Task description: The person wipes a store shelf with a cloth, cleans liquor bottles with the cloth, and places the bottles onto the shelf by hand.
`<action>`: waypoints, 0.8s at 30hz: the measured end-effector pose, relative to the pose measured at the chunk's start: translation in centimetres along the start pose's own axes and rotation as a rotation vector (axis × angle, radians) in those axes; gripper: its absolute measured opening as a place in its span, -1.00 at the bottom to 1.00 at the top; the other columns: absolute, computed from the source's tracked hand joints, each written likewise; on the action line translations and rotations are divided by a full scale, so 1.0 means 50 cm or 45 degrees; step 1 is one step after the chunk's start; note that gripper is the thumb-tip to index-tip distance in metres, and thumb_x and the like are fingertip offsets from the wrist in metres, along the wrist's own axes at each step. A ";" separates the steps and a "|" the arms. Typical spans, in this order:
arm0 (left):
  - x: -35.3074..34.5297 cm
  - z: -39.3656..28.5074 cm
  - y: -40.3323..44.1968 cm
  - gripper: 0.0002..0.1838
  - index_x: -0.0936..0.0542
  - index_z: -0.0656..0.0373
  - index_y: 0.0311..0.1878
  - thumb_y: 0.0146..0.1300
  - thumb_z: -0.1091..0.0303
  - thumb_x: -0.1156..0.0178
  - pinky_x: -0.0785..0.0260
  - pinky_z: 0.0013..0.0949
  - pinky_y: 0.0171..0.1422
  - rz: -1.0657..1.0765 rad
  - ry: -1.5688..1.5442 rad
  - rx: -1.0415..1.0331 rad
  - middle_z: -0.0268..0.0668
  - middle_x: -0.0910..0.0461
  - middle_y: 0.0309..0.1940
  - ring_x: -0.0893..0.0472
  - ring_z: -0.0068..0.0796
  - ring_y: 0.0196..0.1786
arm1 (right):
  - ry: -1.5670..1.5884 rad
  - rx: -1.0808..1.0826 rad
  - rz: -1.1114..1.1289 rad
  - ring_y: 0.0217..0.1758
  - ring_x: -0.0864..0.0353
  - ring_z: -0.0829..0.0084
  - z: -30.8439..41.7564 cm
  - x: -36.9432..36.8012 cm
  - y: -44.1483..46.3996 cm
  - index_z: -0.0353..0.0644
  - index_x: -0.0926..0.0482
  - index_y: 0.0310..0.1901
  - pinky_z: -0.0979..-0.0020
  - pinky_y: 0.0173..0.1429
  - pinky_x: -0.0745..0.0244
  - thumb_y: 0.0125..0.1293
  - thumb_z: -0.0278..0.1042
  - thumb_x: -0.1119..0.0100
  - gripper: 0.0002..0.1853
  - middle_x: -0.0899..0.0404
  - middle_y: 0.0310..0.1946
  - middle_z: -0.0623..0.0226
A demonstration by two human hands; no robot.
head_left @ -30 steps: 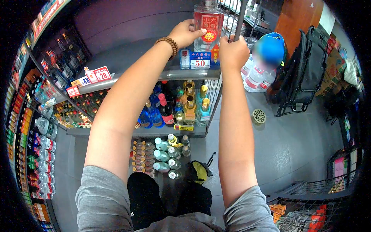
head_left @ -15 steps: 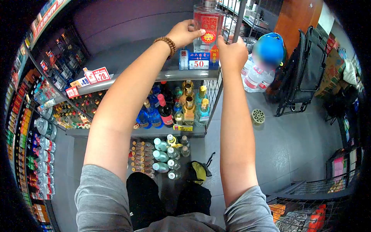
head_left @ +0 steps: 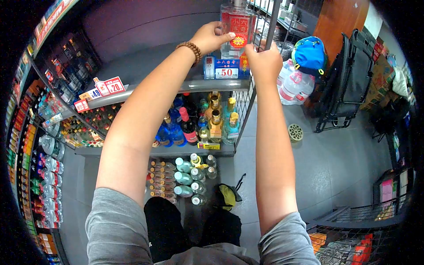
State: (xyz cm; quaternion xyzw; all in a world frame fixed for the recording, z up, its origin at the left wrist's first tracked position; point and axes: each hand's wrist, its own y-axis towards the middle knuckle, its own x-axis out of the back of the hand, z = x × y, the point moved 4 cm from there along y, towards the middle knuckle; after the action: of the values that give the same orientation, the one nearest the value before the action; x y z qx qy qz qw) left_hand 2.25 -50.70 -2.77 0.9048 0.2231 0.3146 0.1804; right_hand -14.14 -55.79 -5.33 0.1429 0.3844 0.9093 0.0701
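A large clear liquor bottle (head_left: 238, 24) with a red label stands upright at the right end of the grey top shelf (head_left: 154, 89). My left hand (head_left: 215, 37), with a beaded bracelet at the wrist, grips its left side, thumb across the front. My right hand (head_left: 266, 55) is closed at the bottle's lower right, against the shelf's wire side and post. Its fingers are partly hidden, so I cannot make out what they grip. Just below the hands are a small clear bottle (head_left: 209, 67), a blue price card (head_left: 227, 69) marked 50 and an orange tag (head_left: 244, 64) partly covered by my right hand.
Colourful bottles (head_left: 215, 126) fill the lower shelf. More bottles (head_left: 183, 178) stand on the floor before my knees, beside a yellow-black bag (head_left: 228, 196). To the right are a blue cap-like item (head_left: 308, 55), water bottles (head_left: 296, 88) and folded black chairs (head_left: 346, 84).
My right hand has shifted slightly left and down, covering more of the orange tag. The left hand keeps its grip on the liquor bottle, which has barely moved.
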 end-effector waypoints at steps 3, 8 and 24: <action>-0.001 0.009 0.005 -0.31 -0.29 0.39 0.11 0.03 0.10 -0.26 -0.43 -0.46 -0.29 -0.051 0.031 -0.006 -0.16 -0.52 -0.26 -0.54 -0.50 -0.32 | -0.020 0.019 -0.010 -0.39 -0.55 0.09 -0.007 -0.006 0.003 -0.24 -0.49 -0.42 0.19 -0.24 -0.43 -0.15 -0.16 -0.17 -0.69 -0.54 -0.50 0.06; 0.000 0.003 0.002 -0.28 -0.23 0.39 0.16 0.05 0.10 -0.23 -0.45 -0.46 -0.28 0.012 0.038 0.029 -0.09 -0.51 -0.18 -0.56 -0.44 -0.25 | -0.014 -0.007 0.011 -0.38 -0.55 0.08 -0.001 0.000 0.003 -0.24 -0.50 -0.41 0.18 -0.24 -0.43 -0.12 -0.16 -0.18 -0.69 -0.55 -0.48 0.05; -0.005 -0.023 -0.012 -0.34 -0.19 0.31 0.19 0.11 0.16 -0.17 -0.42 -0.32 -0.10 0.141 0.003 0.138 -0.06 -0.47 -0.06 -0.51 -0.31 -0.04 | 0.065 0.023 0.003 -0.39 -0.54 0.06 0.000 0.005 -0.001 -0.20 -0.53 -0.41 0.18 -0.28 -0.43 -0.03 -0.18 -0.21 -0.74 -0.54 -0.52 0.06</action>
State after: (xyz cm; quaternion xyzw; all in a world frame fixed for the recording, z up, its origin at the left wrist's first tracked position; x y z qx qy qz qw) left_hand 1.17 -50.13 -2.33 0.9239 0.1894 0.3126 0.1132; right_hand -14.40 -55.70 -5.33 0.1205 0.3941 0.9093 0.0580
